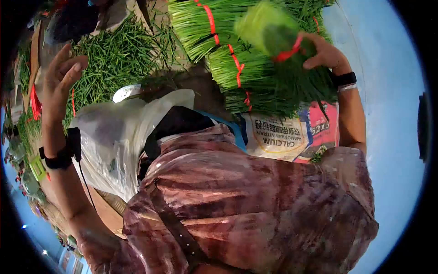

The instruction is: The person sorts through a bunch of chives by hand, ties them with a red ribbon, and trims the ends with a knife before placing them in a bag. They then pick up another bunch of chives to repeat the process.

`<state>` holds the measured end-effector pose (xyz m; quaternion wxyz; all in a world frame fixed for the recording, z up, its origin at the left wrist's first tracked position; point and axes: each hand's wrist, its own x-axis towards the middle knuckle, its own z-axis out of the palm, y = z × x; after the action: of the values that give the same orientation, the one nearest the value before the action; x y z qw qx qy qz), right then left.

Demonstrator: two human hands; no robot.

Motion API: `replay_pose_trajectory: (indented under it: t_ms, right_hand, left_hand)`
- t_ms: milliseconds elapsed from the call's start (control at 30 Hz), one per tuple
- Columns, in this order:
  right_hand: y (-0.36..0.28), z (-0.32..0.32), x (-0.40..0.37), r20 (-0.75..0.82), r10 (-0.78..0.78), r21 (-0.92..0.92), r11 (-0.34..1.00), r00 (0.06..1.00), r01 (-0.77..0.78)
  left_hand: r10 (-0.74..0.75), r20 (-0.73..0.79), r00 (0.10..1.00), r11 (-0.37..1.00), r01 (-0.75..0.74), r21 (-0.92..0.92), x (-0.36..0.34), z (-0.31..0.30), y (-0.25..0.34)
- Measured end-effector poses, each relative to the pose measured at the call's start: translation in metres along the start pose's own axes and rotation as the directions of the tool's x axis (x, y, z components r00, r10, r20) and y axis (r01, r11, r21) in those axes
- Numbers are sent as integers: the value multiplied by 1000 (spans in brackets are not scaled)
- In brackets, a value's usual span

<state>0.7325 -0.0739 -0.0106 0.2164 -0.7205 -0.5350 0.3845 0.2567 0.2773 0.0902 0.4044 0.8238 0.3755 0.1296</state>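
Observation:
On the left, my left hand (pixel 66 75) is raised with its fingers apart and nothing in it, over loose green leaves (pixel 118 55). My right hand (pixel 324 52) curls its thumb and fingers around the leafy side of a green stalk bundle (pixel 262 25) with a red band (pixel 289 52). That bundle is blurred by motion, and its pale end points up and left. Under and beside it lie stacked bundles of green stalks (pixel 191 32), tied with red bands (pixel 239 68).
A whitish plastic bag (pixel 107 137) lies against my left side. Close to my lap is a printed sack (pixel 278 137). A blue surface (pixel 383 114) runs down the right side. A wooden board (pixel 35 55) stands at the far left, near red strips (pixel 35 104).

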Motion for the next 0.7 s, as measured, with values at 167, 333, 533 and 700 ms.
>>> replay_pose_trajectory:
  t_ms: [167,333,533,700]
  right_hand:
    - [16,86,43,663,208,-274,961,719,-25]
    - [103,182,82,632,264,-458,886,729,76]
    - [90,184,108,749,347,-486,867,564,112]
    - [82,174,93,730,311,-420,906,608,41]
  left_hand:
    - [-25,22,999,998,26,-57,-10,10,-20]
    - [-91,11,996,994,92,-60,-16,13,-29]
    - [-150,24,988,985,151,-85,-29,20,-39]
    - [-170,26,985,976,172,-131,-33,25,-39]
